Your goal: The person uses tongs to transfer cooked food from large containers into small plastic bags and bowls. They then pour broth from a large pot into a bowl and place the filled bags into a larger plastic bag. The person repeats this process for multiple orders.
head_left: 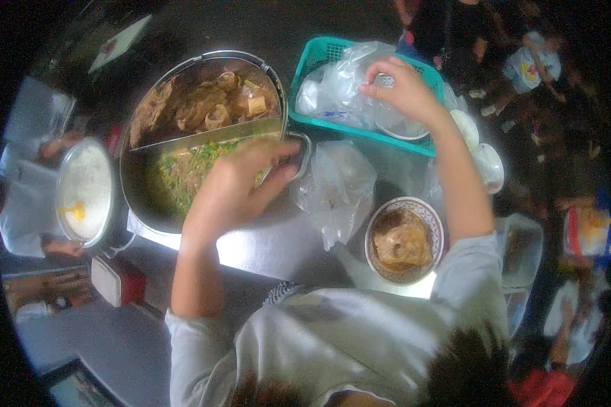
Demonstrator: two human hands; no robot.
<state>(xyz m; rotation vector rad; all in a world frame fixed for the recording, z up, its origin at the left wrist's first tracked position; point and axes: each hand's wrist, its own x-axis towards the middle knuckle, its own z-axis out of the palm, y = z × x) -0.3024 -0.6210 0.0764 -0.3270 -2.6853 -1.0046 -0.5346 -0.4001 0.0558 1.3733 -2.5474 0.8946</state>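
Note:
My left hand (249,178), blurred, hovers over the right side of a large round metal pot (125,188), fingers apart and nothing visible in them. A metal divider (203,135) splits the pot: large chunks of meat and bone (183,104) in broth lie on the far side, chopped green herbs (193,163) on the near side. My right hand (394,89) is above a teal plastic basket (356,129), thumb and forefinger close together at clear plastic bags (331,91); whether they grip one is unclear. A patterned bowl (405,241) with meat in brown broth stands near my right elbow.
A knotted clear plastic bag (336,191) lies between pot and bowl on the metal table (265,254). White bowls (486,165) stand right of the basket. At left are a pale round lid or basin (86,191) and a red-and-white box (117,280). Other people are around the edges.

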